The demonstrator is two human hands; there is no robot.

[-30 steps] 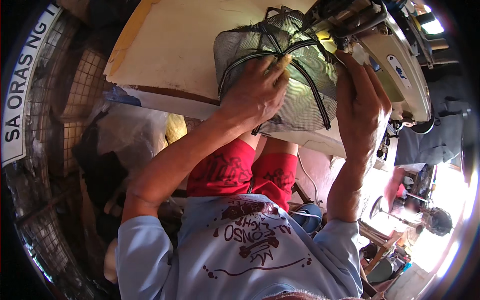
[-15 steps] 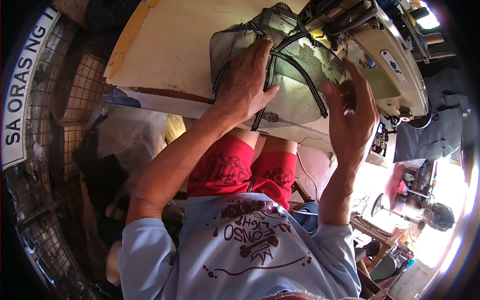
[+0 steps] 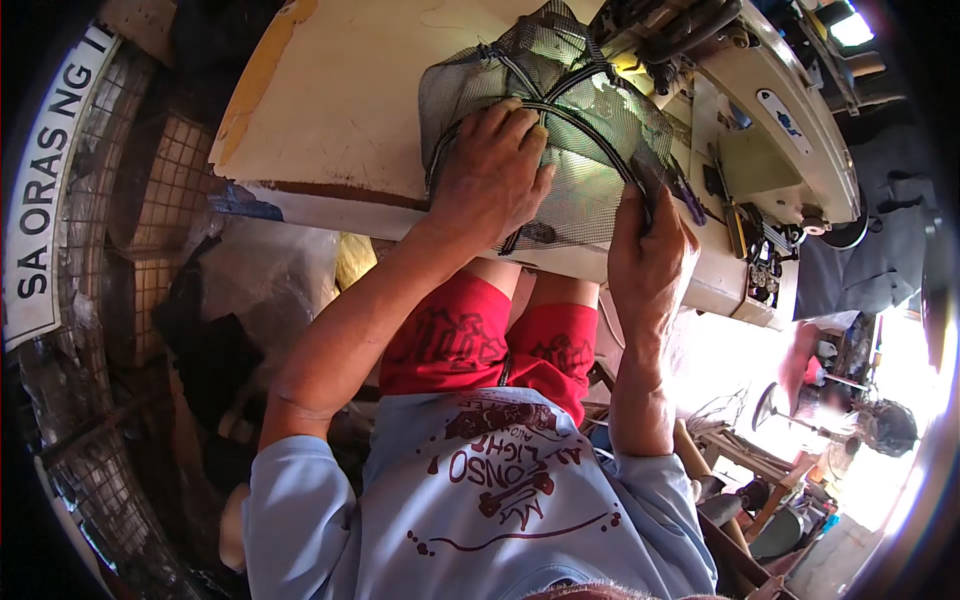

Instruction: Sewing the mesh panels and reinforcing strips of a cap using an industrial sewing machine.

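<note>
A piece of black mesh fabric (image 3: 590,190) with dark striped straps crossing it lies over the front edge of the sewing table. My left hand (image 3: 490,175) rests on its left part, fingers curled and gathering the mesh beside a strap. At the right edge my right hand (image 3: 655,240) pinches the mesh near the lower end of a curved strap (image 3: 590,130); its fingertips are partly hidden. The far part of the mesh reaches up to the head of a sewing machine (image 3: 770,120).
The pale tabletop (image 3: 340,100) has a worn, chipped edge on the left. Small tools, among them a narrow yellowish one (image 3: 736,230), lie by the machine's base. Below left hangs clear plastic sheeting (image 3: 270,270). A wire-grid rack (image 3: 165,210) stands farther left.
My right hand has come left and down from beside the mesh and now grips its right edge. The left hand's fingers have curled from lying stretched out.
</note>
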